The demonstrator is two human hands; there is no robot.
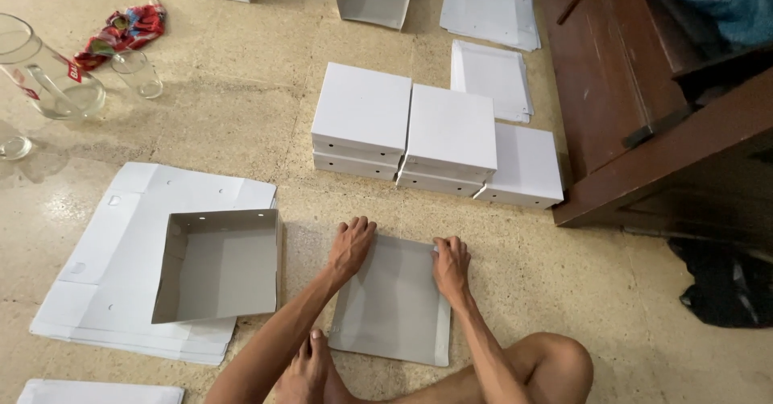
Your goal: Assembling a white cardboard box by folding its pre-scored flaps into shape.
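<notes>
- The flat grey card (392, 301) lies on the floor, just in front of the white boxes (435, 134).
- The left hand (351, 245) presses flat on its left top corner.
- The right hand (451, 264) grips its right top edge.
- An open box (219, 264) sits left of the card.

Just one view here, a camera worn on the head, tilted steeply down and forward over the beige speckled stone floor (241, 114). It's close in: the person's own forearms come up from the bottom edge, the left hand (351, 247) and right hand (451, 265) sit a bit below frame centre on a flat grey cardboard sheet (393, 303). A folded knee and foot fill the bottom. Further out, stacked white closed cardboard boxes (447, 130) sit mid-frame, and a dark brown wooden bench (612, 74) runs up the right side. No second view to overlap with.
</notes>
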